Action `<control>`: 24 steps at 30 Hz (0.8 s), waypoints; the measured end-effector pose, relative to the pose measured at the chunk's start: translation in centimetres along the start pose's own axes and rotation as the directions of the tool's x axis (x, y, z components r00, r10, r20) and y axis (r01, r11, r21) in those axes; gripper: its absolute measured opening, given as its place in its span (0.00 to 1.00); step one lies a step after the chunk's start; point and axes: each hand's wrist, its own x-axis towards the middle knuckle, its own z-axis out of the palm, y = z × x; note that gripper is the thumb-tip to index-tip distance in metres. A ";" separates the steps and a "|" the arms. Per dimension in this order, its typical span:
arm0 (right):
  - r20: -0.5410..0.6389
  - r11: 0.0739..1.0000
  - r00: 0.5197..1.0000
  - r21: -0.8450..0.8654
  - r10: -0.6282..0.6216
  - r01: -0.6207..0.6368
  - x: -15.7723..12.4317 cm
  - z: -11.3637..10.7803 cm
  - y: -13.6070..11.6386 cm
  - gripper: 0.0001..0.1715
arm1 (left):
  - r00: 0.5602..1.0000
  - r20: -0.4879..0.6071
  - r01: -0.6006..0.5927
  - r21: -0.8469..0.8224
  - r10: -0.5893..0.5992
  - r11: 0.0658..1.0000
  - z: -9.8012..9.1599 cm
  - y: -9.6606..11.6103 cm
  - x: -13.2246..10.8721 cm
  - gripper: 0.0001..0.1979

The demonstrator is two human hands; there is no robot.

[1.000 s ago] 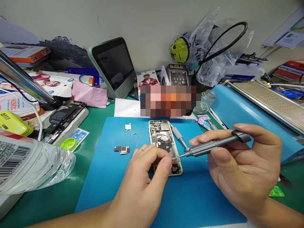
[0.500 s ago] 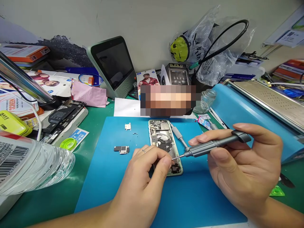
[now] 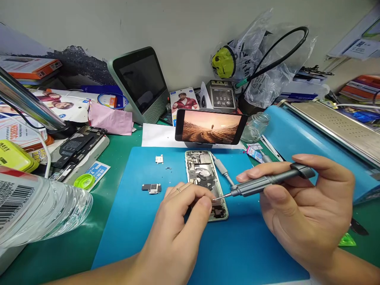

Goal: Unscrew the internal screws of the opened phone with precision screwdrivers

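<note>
In my right hand I grip a grey precision screwdriver, one finger on its end cap. Its thin shaft points left, the tip reaching the pinched thumb and index finger of my left hand. Whatever those fingertips hold is too small or hidden to make out. Beneath them lies an opened phone with its inner parts exposed; my left hand covers part of its lower left side. Left of the phone are a small metal plate, a black-and-silver module and several tiny pieces.
A second screwdriver lies beside the opened phone on the blue mat. Behind stands a lit phone in landscape. A clear bottle is at left, a glass jar at back right, a blue machine at right.
The view has shifted very slightly. Both hands and the screwdriver keep nearly the same pose. The standing phone's screen, pixelated before, now shows a landscape picture.
</note>
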 end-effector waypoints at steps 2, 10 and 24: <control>0.005 1.000 1.000 -0.007 -0.008 0.008 0.0 0.0 0.0 0.25 | 1.000 -0.015 -0.018 0.002 0.018 1.000 0.0 -0.1 0.0 0.11; 0.028 1.000 1.000 -0.018 -0.003 0.004 0.0 -0.1 -0.1 0.25 | 1.000 0.000 -0.029 0.049 0.030 0.998 0.1 0.1 0.1 0.13; 0.028 1.000 1.000 -0.020 -0.007 0.007 0.1 0.0 0.1 0.24 | 1.000 0.010 0.000 0.081 -0.001 0.997 0.1 0.2 0.1 0.12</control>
